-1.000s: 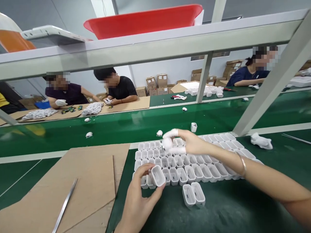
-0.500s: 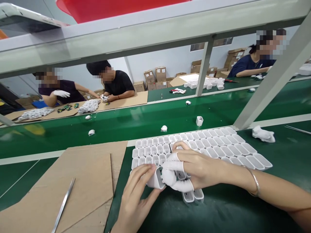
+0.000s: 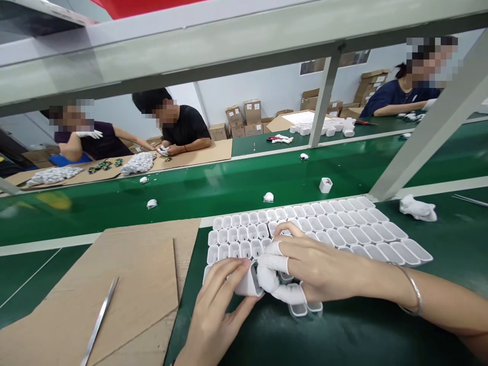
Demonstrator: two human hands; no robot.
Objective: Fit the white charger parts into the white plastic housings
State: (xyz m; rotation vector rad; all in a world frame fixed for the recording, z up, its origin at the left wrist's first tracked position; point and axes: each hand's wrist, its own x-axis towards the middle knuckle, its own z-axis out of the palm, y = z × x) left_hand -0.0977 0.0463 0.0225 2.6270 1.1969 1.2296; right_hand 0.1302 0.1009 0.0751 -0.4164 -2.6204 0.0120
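Observation:
My left hand (image 3: 223, 300) is closed around a small white plastic housing (image 3: 247, 282), tilted with its open mouth facing right. My right hand (image 3: 301, 267) wears white finger cots on several fingers, which pinch a rounded white part (image 3: 267, 277) at that mouth. Fingers cover much of this part, so how far it sits inside cannot be told. Under and behind my hands stand rows of similar open white housings (image 3: 345, 236) on the green table. Some of the nearer ones have small dark pieces inside.
Tweezers (image 3: 101, 320) lie on cardboard (image 3: 141, 284) at the left. Beyond the rows, a green conveyor belt (image 3: 206, 190) carries small white parts and one white housing (image 3: 326, 185). A crumpled white item (image 3: 418, 208) rests at right. A frame post (image 3: 423, 117) rises there; several co-workers sit opposite.
My right hand has brought the rounded white part closer against the housing's mouth. Pieces on the belt have shifted to the right. My left hand keeps its hold.

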